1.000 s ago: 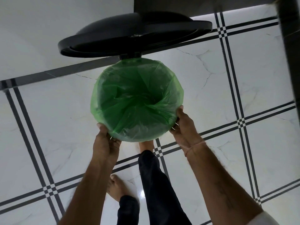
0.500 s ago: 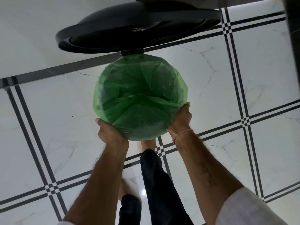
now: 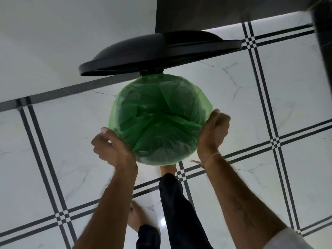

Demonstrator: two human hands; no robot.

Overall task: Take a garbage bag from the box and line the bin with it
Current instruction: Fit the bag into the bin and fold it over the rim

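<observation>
A green garbage bag (image 3: 159, 119) is stretched over the round mouth of the bin and sags inward in folds. The bin's body is hidden under the bag; its black lid (image 3: 158, 53) stands raised on the hinge at the far side. My left hand (image 3: 112, 146) grips the bag's edge at the near-left rim, fingers curled. My right hand (image 3: 212, 132) holds the bag's edge at the right rim, fingers closed around it. No box is in view.
White marble floor tiles with black line borders (image 3: 269, 141) surround the bin. A white wall (image 3: 71, 42) and a dark cabinet or panel (image 3: 215, 11) stand behind the lid. My dark-trousered leg (image 3: 177, 209) and bare feet are just below the bin.
Both hands have slid outward and up along the rim, pulling the bag's edge down over it. The view has shifted, so the bin and lid sit further right.
</observation>
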